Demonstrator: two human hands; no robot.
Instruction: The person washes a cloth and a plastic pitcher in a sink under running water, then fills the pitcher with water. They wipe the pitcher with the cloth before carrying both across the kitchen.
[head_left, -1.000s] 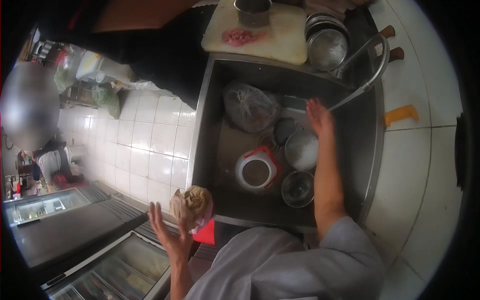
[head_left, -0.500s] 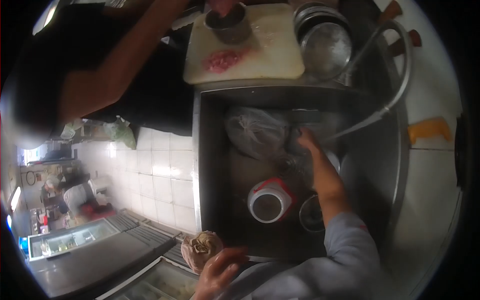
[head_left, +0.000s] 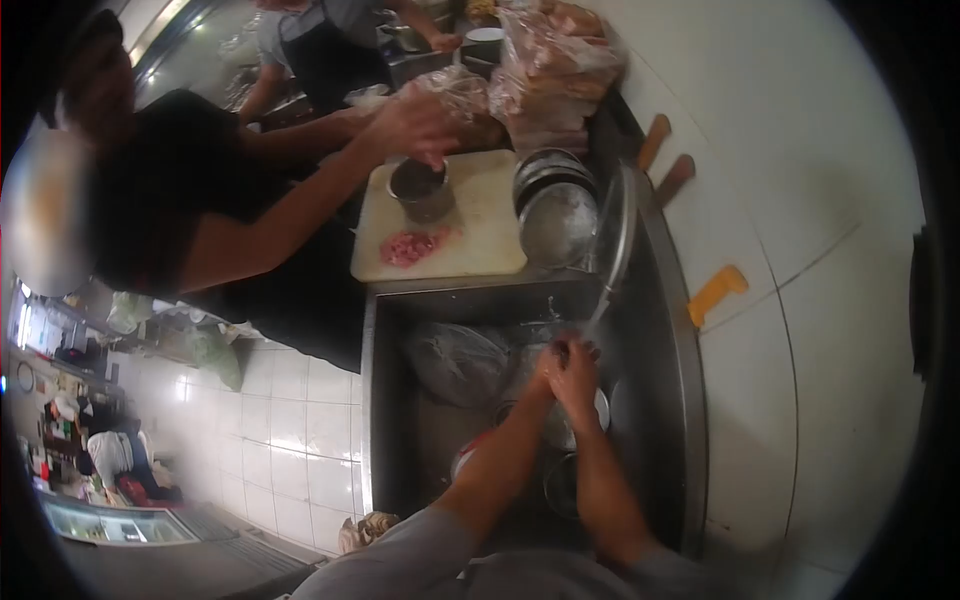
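My left hand (head_left: 549,364) and my right hand (head_left: 577,376) are pressed together over the metal sink (head_left: 372,420), just below the end of the tap hose (head_left: 612,270). Their fingers are curled against each other; a dark patch shows between them, but I cannot make out whether it is an object. Left of the hands, a translucent plastic bag (head_left: 455,362) lies in the sink. My left forearm mostly covers a white and red container (head_left: 468,455). By my right forearm stands a round metal vessel (head_left: 562,485).
A co-worker's hand (head_left: 415,125) hovers over a metal pot (head_left: 420,192) on a white cutting board (head_left: 480,255) with chopped meat (head_left: 408,248). Metal pans (head_left: 558,222) stand beside it. Bagged goods (head_left: 555,70) lie behind. A yellow handle (head_left: 716,294) and brown handles (head_left: 655,142) show at right.
My left hand has moved from beside the bunched cloth into the sink and joined my right hand. The view has tilted up, showing more of the co-workers and the bagged goods.
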